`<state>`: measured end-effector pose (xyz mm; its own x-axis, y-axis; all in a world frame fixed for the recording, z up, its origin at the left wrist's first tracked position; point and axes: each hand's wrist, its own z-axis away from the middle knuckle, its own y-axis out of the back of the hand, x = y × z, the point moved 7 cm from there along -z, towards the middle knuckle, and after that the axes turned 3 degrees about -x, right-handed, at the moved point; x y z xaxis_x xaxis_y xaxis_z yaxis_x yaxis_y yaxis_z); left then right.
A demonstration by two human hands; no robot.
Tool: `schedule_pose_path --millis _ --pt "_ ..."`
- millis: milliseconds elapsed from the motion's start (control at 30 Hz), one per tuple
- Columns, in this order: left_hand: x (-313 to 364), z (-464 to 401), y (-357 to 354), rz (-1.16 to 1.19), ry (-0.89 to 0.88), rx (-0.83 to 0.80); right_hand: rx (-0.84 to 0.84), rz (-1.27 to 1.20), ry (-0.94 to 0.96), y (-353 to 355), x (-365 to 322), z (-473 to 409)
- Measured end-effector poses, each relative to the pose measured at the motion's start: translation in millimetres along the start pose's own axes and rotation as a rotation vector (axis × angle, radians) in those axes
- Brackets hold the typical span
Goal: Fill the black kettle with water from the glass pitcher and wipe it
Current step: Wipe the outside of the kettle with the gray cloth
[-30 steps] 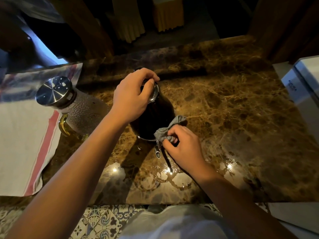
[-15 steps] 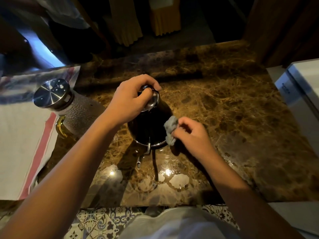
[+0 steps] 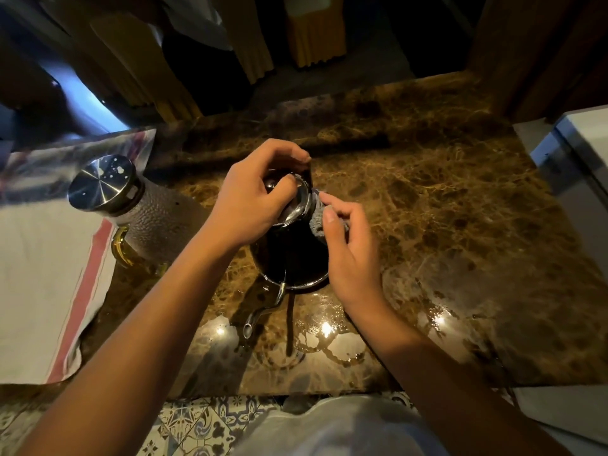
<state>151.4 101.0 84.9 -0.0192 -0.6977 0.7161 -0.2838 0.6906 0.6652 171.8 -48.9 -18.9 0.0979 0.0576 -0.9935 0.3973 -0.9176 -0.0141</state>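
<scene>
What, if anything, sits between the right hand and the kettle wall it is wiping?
Only the grey cloth, which the right hand pinches against the upper side of the black kettle. The left hand grips the kettle's top, clear of that patch.

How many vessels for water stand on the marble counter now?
2. The black kettle stands at the centre, between both hands. The glass pitcher, with its steel lid on, stands to its left, beside the striped towel. None seems hidden.

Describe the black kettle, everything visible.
The black kettle stands upright on the marble counter, glossy dark body with a shiny metal lid and a thin gooseneck spout curving toward the camera. The left hand grips its lid; the right hand presses a grey cloth against its upper side.
</scene>
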Motion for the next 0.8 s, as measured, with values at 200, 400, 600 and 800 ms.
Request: schedule_pose_path --millis 200,400,600,800 --pt "-1 -2 0 -0.056 -0.002 -0.007 -0.071 0.133 -0.119 3 32 4" --pt "-2 -2 0 -0.094 -0.013 0.023 -0.086 0.199 -0.221 11 47 21" --pt "0 0 0 -0.122 -0.03 0.024 -0.15 0.111 0.014 -14 8 32" --pt "-2 0 2 -0.105 -0.05 0.068 -0.156 -0.081 -0.094 -13 -2 -17"
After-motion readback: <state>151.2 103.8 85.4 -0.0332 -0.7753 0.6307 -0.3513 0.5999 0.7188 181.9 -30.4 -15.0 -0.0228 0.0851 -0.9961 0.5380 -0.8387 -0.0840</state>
